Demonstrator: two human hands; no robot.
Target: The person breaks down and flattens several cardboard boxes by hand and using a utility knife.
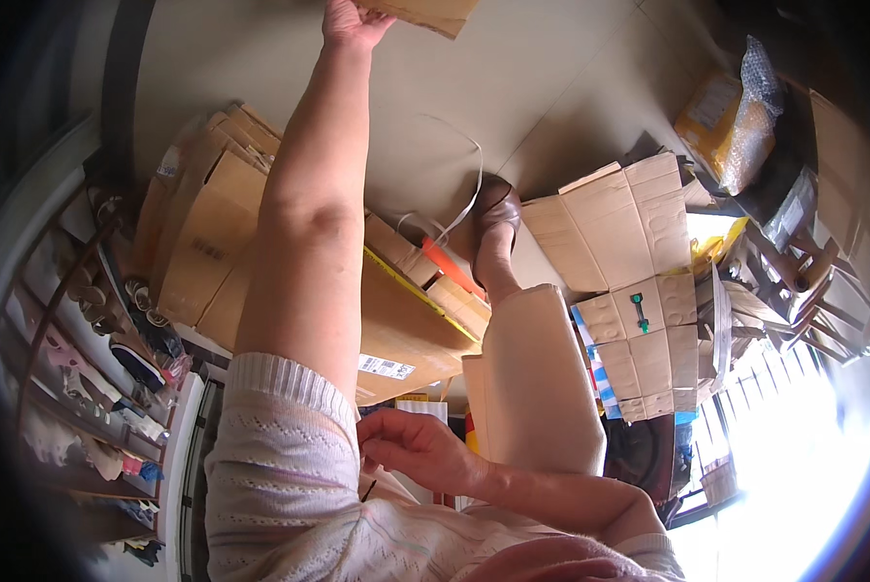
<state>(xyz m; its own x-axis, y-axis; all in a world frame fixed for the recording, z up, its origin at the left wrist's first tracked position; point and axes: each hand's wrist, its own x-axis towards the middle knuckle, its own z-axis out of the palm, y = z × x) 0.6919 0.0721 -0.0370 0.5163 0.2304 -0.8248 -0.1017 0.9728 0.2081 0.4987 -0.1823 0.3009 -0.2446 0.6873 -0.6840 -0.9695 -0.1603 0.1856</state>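
My left hand (357,25) is stretched far forward at the top edge, gripping a piece of brown cardboard (428,13) that runs out of view. Close to my waist, my right hand (420,447) has curled fingers, and their tips are partly hidden by the left sleeve. Whether it holds something is not visible. Under my left arm leans a large flattened cardboard box (420,342) with a white label. More folded cardboard (217,240) stands to its left. My brown shoe (497,204) is on the floor beside a loose white strap (476,174).
Opened cardboard (628,225) with a green plastic handle (640,313) lies to the right. Beyond it are a bubble-wrapped package (751,116) and wooden chair legs (813,291). A shoe rack (49,320) lines the left side. An orange strip (453,268) lies among the cardboard.
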